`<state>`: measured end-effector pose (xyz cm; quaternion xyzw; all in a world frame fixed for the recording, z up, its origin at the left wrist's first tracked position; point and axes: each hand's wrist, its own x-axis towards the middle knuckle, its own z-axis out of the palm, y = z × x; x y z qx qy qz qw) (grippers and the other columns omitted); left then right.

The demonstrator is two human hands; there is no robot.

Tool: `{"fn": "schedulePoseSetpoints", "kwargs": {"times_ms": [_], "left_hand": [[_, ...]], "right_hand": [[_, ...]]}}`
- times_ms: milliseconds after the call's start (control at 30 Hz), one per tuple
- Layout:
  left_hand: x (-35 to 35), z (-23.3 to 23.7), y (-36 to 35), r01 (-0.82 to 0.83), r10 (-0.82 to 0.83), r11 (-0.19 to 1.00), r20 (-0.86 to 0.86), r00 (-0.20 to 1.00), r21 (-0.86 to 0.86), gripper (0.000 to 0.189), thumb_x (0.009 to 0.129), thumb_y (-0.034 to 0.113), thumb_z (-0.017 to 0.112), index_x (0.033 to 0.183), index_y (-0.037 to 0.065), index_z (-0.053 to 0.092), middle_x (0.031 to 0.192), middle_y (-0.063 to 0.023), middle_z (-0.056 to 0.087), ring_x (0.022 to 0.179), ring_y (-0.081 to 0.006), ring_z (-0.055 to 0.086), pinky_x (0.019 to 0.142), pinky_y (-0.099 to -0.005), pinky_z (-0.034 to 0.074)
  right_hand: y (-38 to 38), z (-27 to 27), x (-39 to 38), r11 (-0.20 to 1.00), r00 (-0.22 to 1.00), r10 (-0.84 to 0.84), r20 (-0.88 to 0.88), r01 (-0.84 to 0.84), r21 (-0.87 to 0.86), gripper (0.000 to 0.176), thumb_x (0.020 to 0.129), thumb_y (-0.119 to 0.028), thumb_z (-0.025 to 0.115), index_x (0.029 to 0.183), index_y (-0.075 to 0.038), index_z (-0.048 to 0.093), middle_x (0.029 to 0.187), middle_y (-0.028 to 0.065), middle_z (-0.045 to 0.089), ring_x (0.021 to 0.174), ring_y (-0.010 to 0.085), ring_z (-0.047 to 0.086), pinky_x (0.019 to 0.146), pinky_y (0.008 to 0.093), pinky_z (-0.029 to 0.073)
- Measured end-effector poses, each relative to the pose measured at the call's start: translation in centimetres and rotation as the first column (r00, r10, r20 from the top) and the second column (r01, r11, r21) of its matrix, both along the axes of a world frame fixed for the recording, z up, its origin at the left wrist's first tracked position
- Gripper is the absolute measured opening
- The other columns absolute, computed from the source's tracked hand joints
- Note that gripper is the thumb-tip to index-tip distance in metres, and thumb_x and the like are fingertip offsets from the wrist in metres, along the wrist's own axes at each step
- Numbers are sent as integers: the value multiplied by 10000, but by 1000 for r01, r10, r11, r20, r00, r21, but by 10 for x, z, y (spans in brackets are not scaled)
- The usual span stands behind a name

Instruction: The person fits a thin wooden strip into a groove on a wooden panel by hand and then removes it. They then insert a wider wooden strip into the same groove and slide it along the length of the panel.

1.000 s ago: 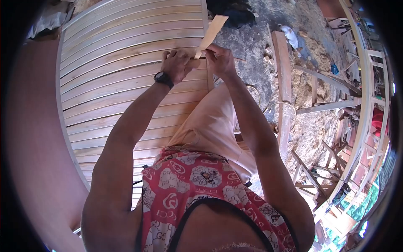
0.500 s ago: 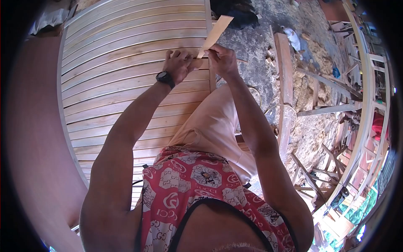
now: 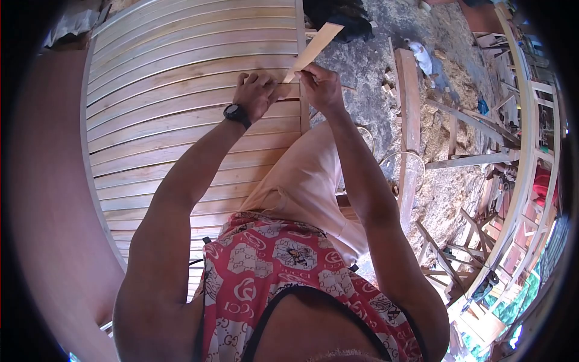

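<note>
"How are the two hands set, from where you stand?"

"Close together. The right hand (image 3: 321, 88) is pinched nearly closed, thumb and fingers on a thin tan strip (image 3: 316, 48). The left hand (image 3: 256, 96) is palm down, fingers bent and a little apart; whether it has hold of anything, I can't tell."

"Down on what?"

"A big slatted wooden panel (image 3: 193, 78), pale, with narrow dark gaps between the slats. Past its right edge there's bare, littered floor (image 3: 356, 66)."

"And the person?"

"A red-and-white printed sleeveless top (image 3: 295, 271) and pale trousers (image 3: 301, 175), one leg over the panel's right edge as I see it."

"There's a long wooden beam (image 3: 409, 108) too."

"Yes, on the floor to the right, well apart from the hands. A black bundle (image 3: 342, 19) lies farther forward, just beyond the panel."

"Where's the strip, exactly?"

"Its narrow lower end is at the slats, near the left fingertips; it slants forward and right, the wider end out past the panel's edge. Wood or sandpaper, I can't say."

"Anything smaller?"

"A black wristwatch (image 3: 234, 111), on the left wrist."
</note>
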<state>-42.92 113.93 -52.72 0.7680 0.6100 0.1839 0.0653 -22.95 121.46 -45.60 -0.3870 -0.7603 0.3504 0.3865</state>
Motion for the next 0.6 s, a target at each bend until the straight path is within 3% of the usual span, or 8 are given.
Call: {"fn": "schedulePoseSetpoints", "kwargs": {"times_ms": [133, 200, 300, 400, 467, 600], "left_hand": [[1, 0, -1, 0, 0, 999, 6, 1000, 35, 407, 919, 439, 733, 1197, 144, 763, 1190, -6, 669, 1142, -231, 597, 1075, -502, 362], [3, -1, -1, -21, 15, 991, 44, 999, 130, 325, 869, 342, 791, 1129, 147, 776, 1136, -10, 696, 1063, -265, 631, 1034, -497, 414], [5, -2, -2, -48, 36, 982, 66, 997, 183, 264, 866, 313, 790, 1079, 157, 782, 1153, -10, 699, 1066, -271, 635, 1036, -502, 416], [7, -1, -5, -43, 25, 984, 105, 994, 175, 232, 879, 304, 784, 1060, 160, 785, 1157, -7, 701, 1059, -277, 638, 1045, -506, 414], [9, -1, -7, -45, 27, 985, 104, 994, 169, 219, 891, 306, 776, 1053, 161, 786, 1157, -8, 698, 1070, -280, 633, 1054, -514, 407], [10, -1, -8, -46, 37, 991, 76, 996, 125, 197, 926, 317, 746, 1041, 163, 788, 1184, -9, 679, 1114, -286, 611, 1077, -543, 381]], "right_hand": [[1, -3, 1, 1000, 1000, 23, -15, -23, -21, 99, 948, -49, 731, 1045, -35, 739, 807, 180, 706, 667, 238, 704, 619, 353, 521], [0, -2, -1, 999, 1000, 24, -20, -25, -43, 108, 947, -46, 729, 1054, -37, 739, 820, 184, 713, 698, 245, 731, 627, 360, 529], [-1, -3, -2, 999, 994, 36, -99, -34, 20, 133, 946, -40, 727, 1078, -45, 740, 852, 194, 732, 778, 272, 770, 657, 381, 551], [1, -7, 1, 1000, 999, 5, -52, -6, -22, 143, 938, -32, 731, 1081, -36, 736, 900, 197, 751, 860, 304, 784, 695, 395, 571], [5, -3, 6, 999, 993, 46, 109, -44, -22, 130, 935, -28, 734, 1065, -24, 730, 920, 195, 755, 863, 314, 781, 713, 387, 576], [10, 0, 5, 996, 998, 65, 17, -64, -57, 114, 934, -31, 734, 1048, -23, 728, 905, 192, 751, 842, 316, 776, 700, 372, 568]]}}
